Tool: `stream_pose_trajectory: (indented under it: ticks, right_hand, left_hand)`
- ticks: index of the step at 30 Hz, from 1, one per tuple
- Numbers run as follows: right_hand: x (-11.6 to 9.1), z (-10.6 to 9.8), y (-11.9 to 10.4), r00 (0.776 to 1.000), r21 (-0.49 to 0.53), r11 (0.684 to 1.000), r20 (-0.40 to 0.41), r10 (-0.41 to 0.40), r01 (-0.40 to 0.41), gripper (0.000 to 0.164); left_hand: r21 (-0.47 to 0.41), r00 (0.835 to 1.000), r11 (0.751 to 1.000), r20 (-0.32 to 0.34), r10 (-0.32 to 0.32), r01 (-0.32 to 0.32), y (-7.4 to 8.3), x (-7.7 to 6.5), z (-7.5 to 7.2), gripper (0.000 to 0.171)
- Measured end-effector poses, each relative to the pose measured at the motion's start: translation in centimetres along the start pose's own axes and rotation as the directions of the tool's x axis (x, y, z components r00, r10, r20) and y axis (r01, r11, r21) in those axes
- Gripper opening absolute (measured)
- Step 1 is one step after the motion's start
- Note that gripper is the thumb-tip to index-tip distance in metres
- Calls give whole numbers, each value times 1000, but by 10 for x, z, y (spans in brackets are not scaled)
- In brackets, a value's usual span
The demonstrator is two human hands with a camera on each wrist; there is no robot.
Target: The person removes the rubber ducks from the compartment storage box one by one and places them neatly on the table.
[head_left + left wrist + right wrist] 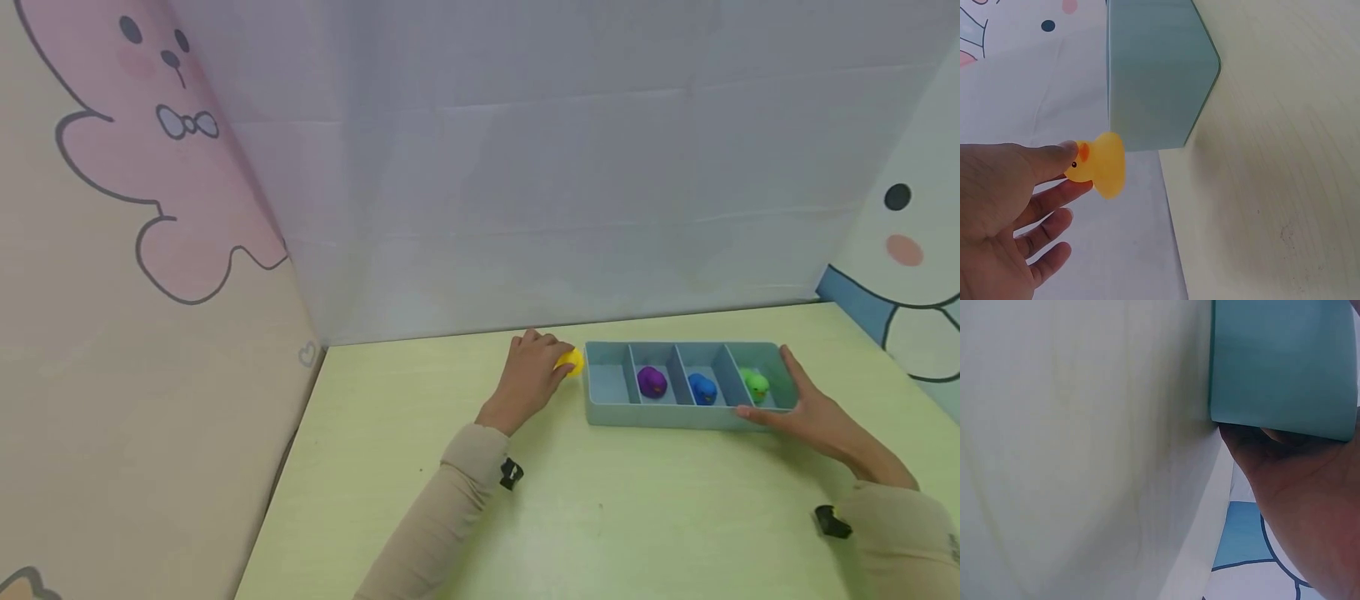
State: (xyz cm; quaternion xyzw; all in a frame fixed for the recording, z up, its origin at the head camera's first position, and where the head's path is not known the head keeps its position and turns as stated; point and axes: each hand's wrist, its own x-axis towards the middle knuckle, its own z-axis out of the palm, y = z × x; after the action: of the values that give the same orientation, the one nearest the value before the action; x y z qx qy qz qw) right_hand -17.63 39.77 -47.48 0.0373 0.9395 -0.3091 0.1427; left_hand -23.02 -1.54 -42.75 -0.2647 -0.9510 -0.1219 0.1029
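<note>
My left hand [527,377] pinches a yellow toy duck [1107,165] by its head between thumb and fingertips, just off the left end of a grey-green divided box [660,416]. In the left wrist view the duck's orange beak lies by the thumb, and the other fingers spread loosely. The box has a row of compartments. From left to right, the leftmost holds nothing, then come a purple duck [652,382], a blue duck [702,389] and a green duck [756,385]. At the box's right end my right hand [817,417] grips it, thumb along the front wall and fingers at the far corner.
The box stands on a pale yellow-green table [420,475] towards its back edge. Behind rises a whitish curtain [525,183]. Printed cartoon panels flank the table, with a pink bear [142,100] on the left. Both sleeves reach in from the front.
</note>
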Motion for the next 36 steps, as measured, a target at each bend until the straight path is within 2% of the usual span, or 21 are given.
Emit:
stream_pose_trajectory:
  ticks: [8,15,22,36]
  right_hand:
    - [-2,-2,1,1000,19,1000,9,2,-2,122]
    - [-2,-3,2,1000,6,1000,10,0,-1,121]
    - [-2,-1,3,1000,7,1000,5,-22,22,121]
    - [-2,0,3,1000,42,999,11,-24,23,120]
  left_hand:
    - [2,999,1000,43,-18,18,-3,-1,8,31]
    - [7,996,999,78,-48,47,-9,-4,21,31]
    - [11,995,998,79,-62,61,-14,-10,31,29]
    - [-5,991,996,107,-85,86,-19,-10,43,30]
